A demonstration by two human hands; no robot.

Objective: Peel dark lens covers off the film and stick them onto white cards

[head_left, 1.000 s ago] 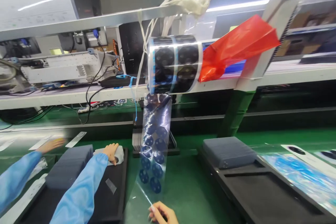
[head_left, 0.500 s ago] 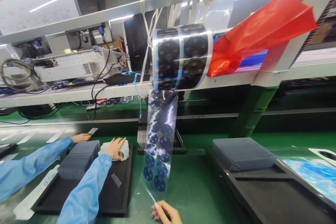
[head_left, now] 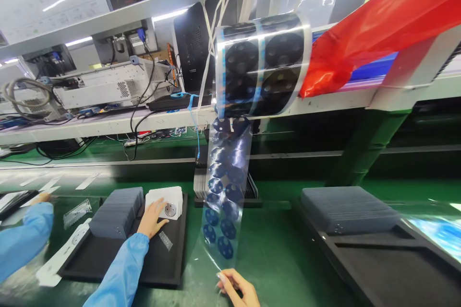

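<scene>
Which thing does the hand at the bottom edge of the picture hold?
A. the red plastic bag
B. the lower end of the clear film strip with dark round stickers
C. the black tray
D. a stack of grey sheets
B: the right hand pinches the lower end of the film strip, which hangs down from the roll above.
</scene>
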